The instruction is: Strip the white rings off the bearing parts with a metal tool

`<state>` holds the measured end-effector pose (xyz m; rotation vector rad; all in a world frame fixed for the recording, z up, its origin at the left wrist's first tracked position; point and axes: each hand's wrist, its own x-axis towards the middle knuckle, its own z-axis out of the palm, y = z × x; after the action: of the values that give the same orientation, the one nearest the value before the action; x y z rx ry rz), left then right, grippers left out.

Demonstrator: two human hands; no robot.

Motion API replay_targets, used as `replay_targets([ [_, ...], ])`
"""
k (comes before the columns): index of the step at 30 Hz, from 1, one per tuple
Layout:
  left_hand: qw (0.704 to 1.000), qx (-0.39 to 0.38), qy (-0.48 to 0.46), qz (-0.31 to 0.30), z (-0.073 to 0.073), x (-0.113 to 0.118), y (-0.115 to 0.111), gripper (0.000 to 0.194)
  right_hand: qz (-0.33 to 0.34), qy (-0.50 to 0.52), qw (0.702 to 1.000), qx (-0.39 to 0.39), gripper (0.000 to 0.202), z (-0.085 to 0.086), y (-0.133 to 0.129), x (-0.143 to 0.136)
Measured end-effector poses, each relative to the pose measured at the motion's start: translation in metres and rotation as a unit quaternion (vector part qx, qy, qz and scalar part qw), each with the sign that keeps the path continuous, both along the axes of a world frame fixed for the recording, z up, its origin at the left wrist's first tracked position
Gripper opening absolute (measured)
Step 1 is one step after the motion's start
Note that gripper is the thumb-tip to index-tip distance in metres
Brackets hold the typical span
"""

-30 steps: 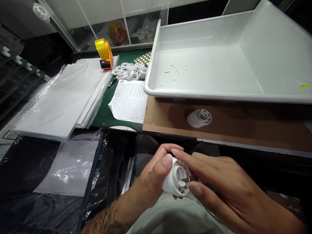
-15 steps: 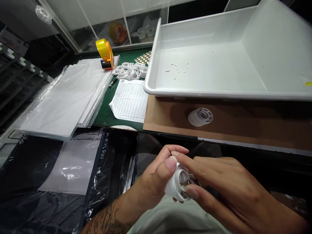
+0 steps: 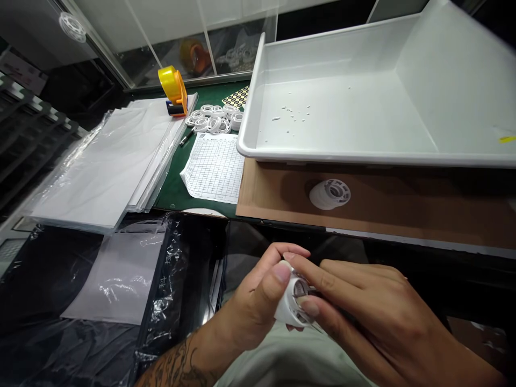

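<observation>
Since the earlier frames the right hand (image 3: 363, 317) has closed in tighter over the white plastic wheel (image 3: 291, 306); its forefinger and thumb now cover most of the open face, which showed more plainly a second ago. The wheel has also sunk a little lower and nearer the body. This reads as fine fingertip work on the hub, though what the fingertips press on is hidden.

The left hand (image 3: 253, 301) is curled around the wheel from the left, thumb pressed on its rim and fingers wrapped behind, so it holds the wheel firmly. The right hand is half closed, with fingertips pinching at the wheel's front. The wheel sits between both hands, above the person's lap, just in front of the dark table edge.

One second wheel (image 3: 329, 194) lies on its side on the brown cardboard sheet (image 3: 403, 207), well apart from the hands. Behind it stands one large white tray (image 3: 258, 97), with only small white bits on its floor. On the green mat (image 3: 177, 183) lie one printed form (image 3: 215, 166), one yellow tape dispenser (image 3: 173, 88), a cluster of white rings (image 3: 213, 118) too tightly bunched to count, and one stack of clear plastic bags (image 3: 105, 161) to the left.
</observation>
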<state>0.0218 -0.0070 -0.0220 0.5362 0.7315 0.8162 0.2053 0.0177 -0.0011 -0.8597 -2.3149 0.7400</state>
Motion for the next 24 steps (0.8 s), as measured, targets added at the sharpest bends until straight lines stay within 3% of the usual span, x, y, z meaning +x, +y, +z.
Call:
replay_targets([
  [9, 0.999, -0.014, -0.029, 0.002, -0.003, -0.001, 0.003, 0.073, 0.045, 0.023, 0.994, -0.099, 0.038, 0.003, 0.005, 0.010],
  [15, 0.999, -0.012, -0.048, 0.008, -0.006, 0.000, 0.003, 0.071, 0.042, 0.044, 0.997, -0.041, 0.051, -0.001, -0.003, 0.014],
  [18, 0.998, -0.028, -0.036, 0.032, -0.008, 0.001, 0.003, 0.069, 0.078, 0.042, 0.996, 0.016, 0.043, -0.002, -0.003, 0.010],
  [22, 0.998, -0.010, -0.057, 0.035, -0.009, 0.002, 0.004, 0.064, 0.053, 0.107, 0.992, -0.027, 0.044, -0.006, -0.003, 0.011],
  [24, 0.997, -0.015, -0.065, 0.037, -0.010, 0.002, 0.004, 0.064, 0.030, 0.122, 0.991, -0.044, 0.032, -0.006, -0.003, 0.012],
])
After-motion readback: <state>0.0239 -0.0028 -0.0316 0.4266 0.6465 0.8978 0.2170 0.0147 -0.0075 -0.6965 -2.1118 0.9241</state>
